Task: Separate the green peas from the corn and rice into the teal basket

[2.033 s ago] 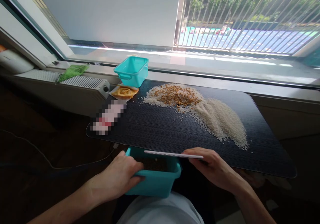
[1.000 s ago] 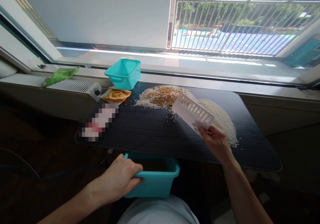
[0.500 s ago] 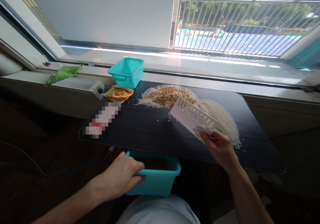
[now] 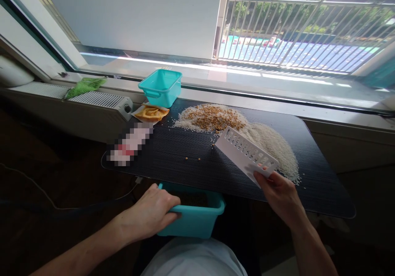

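My left hand (image 4: 158, 211) is closed on the left rim of a turquoise plastic bin (image 4: 194, 221), held just below the table's near edge. Dark contents lie in the bin, too dim to identify. In my right hand (image 4: 282, 195) is a flat white slotted plastic plate (image 4: 239, 154), tilted above the table with its row of slots facing the grains. Behind it spreads a heap of yellow-brown beans (image 4: 212, 117) mixed with white rice-like grains. A paler heap of rice-like grains (image 4: 279, 148) lies to the right. A few loose beans (image 4: 199, 159) rest on the dark tabletop.
A second turquoise bin (image 4: 162, 89) stands at the table's back left, by the window. Near it lie a folded yellow-orange cloth (image 4: 152, 112) and a blurred pink-white item (image 4: 130, 144). A green cloth (image 4: 85, 87) drapes over the radiator (image 4: 101, 102). The black table (image 4: 173, 152) has rounded corners.
The white slotted plate has moved slightly right and toward me. Loose beans have shifted on the tabletop near the front edge. My left hand stays on the bin, and the view has turned slightly.
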Demonstrator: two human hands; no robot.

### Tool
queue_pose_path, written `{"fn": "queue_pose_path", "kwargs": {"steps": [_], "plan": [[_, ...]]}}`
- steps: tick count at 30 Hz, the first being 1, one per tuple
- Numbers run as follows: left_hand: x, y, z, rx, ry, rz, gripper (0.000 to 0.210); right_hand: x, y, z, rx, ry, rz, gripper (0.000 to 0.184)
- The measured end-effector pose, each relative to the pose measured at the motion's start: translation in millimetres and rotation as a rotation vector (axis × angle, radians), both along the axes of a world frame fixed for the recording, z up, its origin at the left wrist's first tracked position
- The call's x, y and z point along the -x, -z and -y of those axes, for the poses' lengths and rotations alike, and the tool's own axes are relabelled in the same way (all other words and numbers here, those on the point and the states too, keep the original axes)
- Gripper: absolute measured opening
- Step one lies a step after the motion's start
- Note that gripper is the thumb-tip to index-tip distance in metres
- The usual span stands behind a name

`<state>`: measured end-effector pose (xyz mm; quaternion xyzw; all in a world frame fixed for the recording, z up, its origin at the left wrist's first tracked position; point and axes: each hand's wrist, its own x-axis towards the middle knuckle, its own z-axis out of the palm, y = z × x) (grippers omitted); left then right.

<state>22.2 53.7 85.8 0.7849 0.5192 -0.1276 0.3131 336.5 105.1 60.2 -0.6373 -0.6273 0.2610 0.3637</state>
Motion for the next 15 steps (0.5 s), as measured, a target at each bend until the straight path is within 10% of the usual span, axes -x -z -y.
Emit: {"fn": "queue_pose_path", "kwargs": {"steps": [15], "plan": [[3,-2.7,0,0.001,-0.009,-0.024,0.021,10,9.9,-23,-0.043,-0.078,-0.010,0.032]]}}
